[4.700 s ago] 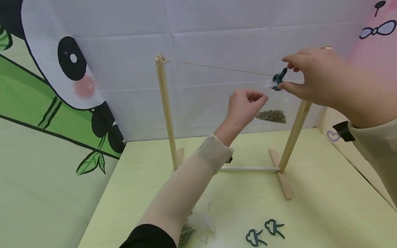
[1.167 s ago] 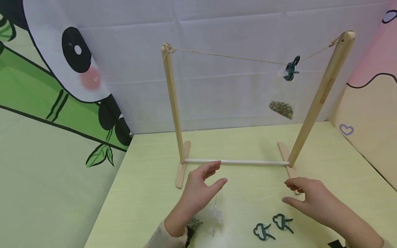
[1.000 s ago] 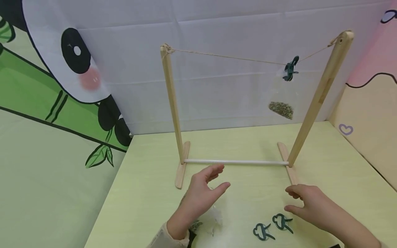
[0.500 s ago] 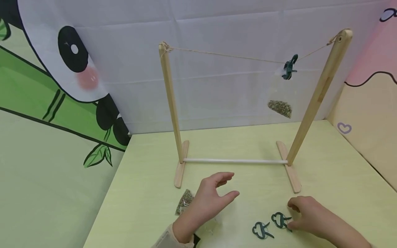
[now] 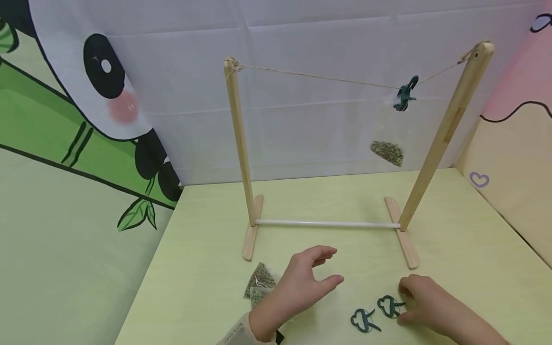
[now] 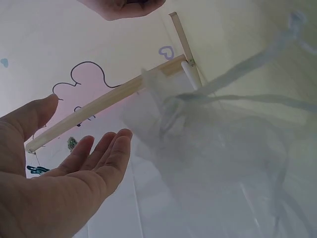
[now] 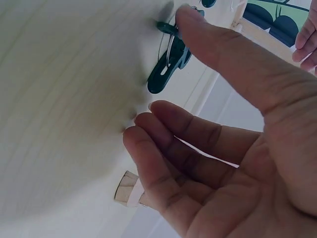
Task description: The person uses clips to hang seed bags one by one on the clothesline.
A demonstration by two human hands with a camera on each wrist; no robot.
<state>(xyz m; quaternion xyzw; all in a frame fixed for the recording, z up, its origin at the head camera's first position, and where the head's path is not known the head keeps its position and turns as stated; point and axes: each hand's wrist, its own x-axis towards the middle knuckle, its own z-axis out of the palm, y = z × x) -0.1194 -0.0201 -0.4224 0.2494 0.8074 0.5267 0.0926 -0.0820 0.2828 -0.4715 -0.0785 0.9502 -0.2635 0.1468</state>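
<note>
In the head view, my right hand is beside a dark green clip on the table. The right wrist view shows its thumb at one handle of the green spring clip, with the other fingers apart from the other handle. A second green clip lies to the left. My left hand hovers with thumb and fingers spread and nothing between them. Under its wrist lie clear bags of dried herbs, partly hidden; a clear drawstring bag blurs the left wrist view.
A wooden stand with a left post, a right post and a white crossbar stands behind the hands. From its sagging string, a green clip holds a bag of dried herbs.
Both hands have come down from the hanging clip and its bag. The right hand has moved down to the nearer clip; the left has drifted right, uncovering more of the herb bags.
</note>
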